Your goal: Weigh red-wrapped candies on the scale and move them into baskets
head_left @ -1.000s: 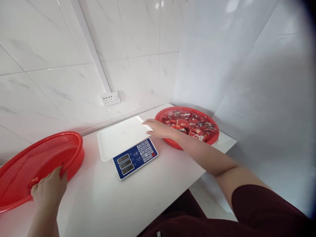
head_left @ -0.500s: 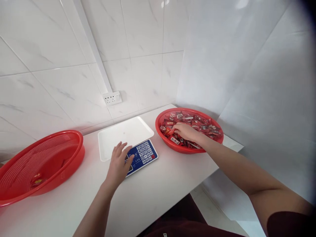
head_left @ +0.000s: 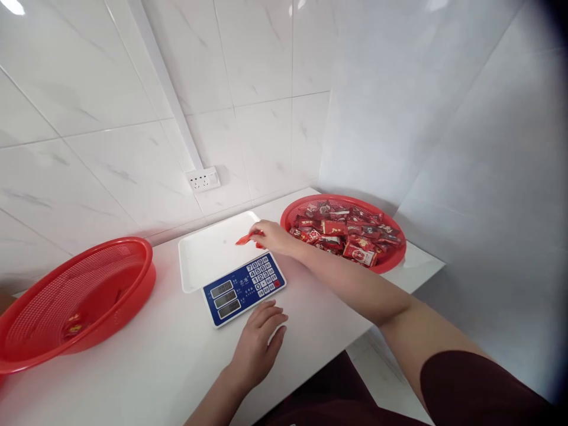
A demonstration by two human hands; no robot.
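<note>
My right hand (head_left: 270, 235) is closed on a small red-wrapped packet (head_left: 244, 239), over the right side of the scale's white tray (head_left: 204, 260). The packet's contents do not show. Just in front of the scale's blue keypad panel (head_left: 246, 287), my left hand (head_left: 261, 337) hovers or rests near the table with fingers loosely extended and nothing in it. To the right, a red plastic basket (head_left: 293, 207) is heaped with similar small red packets (head_left: 359, 251). The panel carries number keys and several grey displays, too blurred to read surely.
At the left stands another red basket (head_left: 102, 260), tilted, with a few red packets (head_left: 73, 325) at its bottom. A wall socket (head_left: 203, 179) sits behind the scale. The white table (head_left: 177, 361) meets tiled walls at the back, and its front edge is near my body.
My right hand has left the right basket and moved left over the scale tray, holding a red packet. My left hand has drawn back from the panel, towards me and right, uncovering the displays.
</note>
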